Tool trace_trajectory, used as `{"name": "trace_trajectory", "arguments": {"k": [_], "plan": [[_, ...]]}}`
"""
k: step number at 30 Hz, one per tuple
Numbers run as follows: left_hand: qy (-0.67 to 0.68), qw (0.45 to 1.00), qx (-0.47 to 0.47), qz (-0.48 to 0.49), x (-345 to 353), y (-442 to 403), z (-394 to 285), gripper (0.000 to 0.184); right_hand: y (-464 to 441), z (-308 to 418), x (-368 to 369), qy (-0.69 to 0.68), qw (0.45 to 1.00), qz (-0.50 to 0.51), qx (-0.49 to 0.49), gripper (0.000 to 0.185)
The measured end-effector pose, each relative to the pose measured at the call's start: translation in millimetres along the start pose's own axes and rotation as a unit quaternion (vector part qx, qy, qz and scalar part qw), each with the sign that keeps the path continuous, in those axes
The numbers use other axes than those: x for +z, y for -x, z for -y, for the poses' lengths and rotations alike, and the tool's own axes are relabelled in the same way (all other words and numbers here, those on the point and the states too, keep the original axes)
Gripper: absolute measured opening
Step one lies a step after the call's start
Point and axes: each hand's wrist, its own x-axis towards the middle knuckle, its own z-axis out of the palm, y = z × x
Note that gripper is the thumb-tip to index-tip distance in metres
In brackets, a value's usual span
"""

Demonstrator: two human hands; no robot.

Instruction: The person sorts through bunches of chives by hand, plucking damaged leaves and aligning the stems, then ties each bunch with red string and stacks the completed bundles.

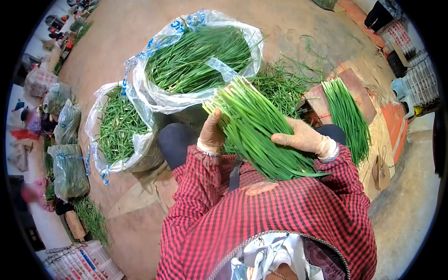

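Note:
A thick bunch of garlic chives [266, 135] lies slantwise across my lap, pale cut ends up and left, green tips down and right. My left hand [212, 133], in a thin glove, is closed against the bunch near the pale ends, its thumb up and the other fingers hidden behind the stems. Around the leafy part, my right hand [303, 138], also gloved, grips from the right with its thumb across the front. To the right, another bunch of chives [346, 119] rests on a board [358, 93].
Ahead stands a large plastic bag of chives [198, 60]; left of it, a smaller bag [120, 126] holds loose green scraps. More scraps [284, 88] lie on the floor. Stuffed bags [69, 172] line the left. White crates [420, 77] and a person [379, 18] are far right.

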Motion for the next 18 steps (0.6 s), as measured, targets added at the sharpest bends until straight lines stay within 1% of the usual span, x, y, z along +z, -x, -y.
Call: {"name": "trace_trajectory", "arguments": {"k": [1, 3, 4, 5, 6, 7, 8, 9, 10, 11, 12, 13, 14, 15, 17, 18], "plan": [[-0.014, 1.0, 0.001, -0.002, 4, 0, -2, 0.073, -3, -1, 1, -0.001, 1.0, 0.001, 0.002, 0.074], [-0.019, 1.0, -0.005, -0.001, 10, 0, -5, 0.071, -12, 3, 8, 0.011, 0.991, -0.089, -0.096, 0.073], [-0.008, 1.0, -0.015, 0.02, 8, -1, -6, 0.072, -12, 18, 9, 0.057, 0.991, -0.1, -0.062, 0.07], [0.002, 0.999, -0.024, 0.041, 7, -3, -6, 0.072, -14, 20, 14, 0.057, 0.991, -0.1, -0.061, 0.07], [-0.014, 0.999, -0.014, 0.033, 16, -5, -10, 0.084, -17, 22, 19, 0.079, 0.99, -0.097, -0.057, 0.068], [-0.013, 0.999, -0.013, 0.031, 24, -9, -14, 0.084, -19, 21, 23, 0.1, 0.989, -0.092, -0.053, 0.067], [0.001, 0.998, -0.005, 0.065, 31, -15, -18, 0.091, -23, 14, 28, 0.114, 0.99, -0.065, -0.051, 0.066], [0.016, 0.995, 0.002, 0.098, 37, -17, -19, 0.098, -27, 6, 35, 0.081, 0.993, -0.041, -0.071, 0.065], [0.047, 0.996, -0.003, 0.08, 41, -15, -17, 0.101, -31, 2, 39, 0.038, 0.996, -0.018, -0.075, 0.065], [0.048, 0.996, -0.003, 0.078, 38, -14, -17, 0.101, -33, -1, 41, -0.004, 0.997, 0.004, -0.079, 0.064], [0.044, 0.995, -0.023, 0.087, 33, -14, -19, 0.097, -35, -3, 41, -0.005, 0.997, 0.005, -0.077, 0.064], [0.041, 0.994, -0.043, 0.097, 30, -14, -21, 0.093, -37, -4, 39, -0.025, 0.997, 0.03, -0.067, 0.063], [0.063, 0.993, -0.057, 0.079, 29, -13, -22, 0.086, -38, -5, 37, -0.045, 0.996, 0.055, -0.055, 0.063], [0.065, 0.993, -0.057, 0.078, 27, -14, -21, 0.086, -38, -4, 34, -0.044, 0.996, 0.056, -0.053, 0.063], [0.048, 0.995, -0.069, 0.061, 20, -19, -19, 0.079, -32, 8, 23, 0.08, 0.996, 0.031, 0.006, 0.064], [0.049, 0.995, -0.07, 0.06, 21, -18, -20, 0.079, -29, 19, 17, 0.135, 0.991, -0.022, 0.016, 0.066]]}}
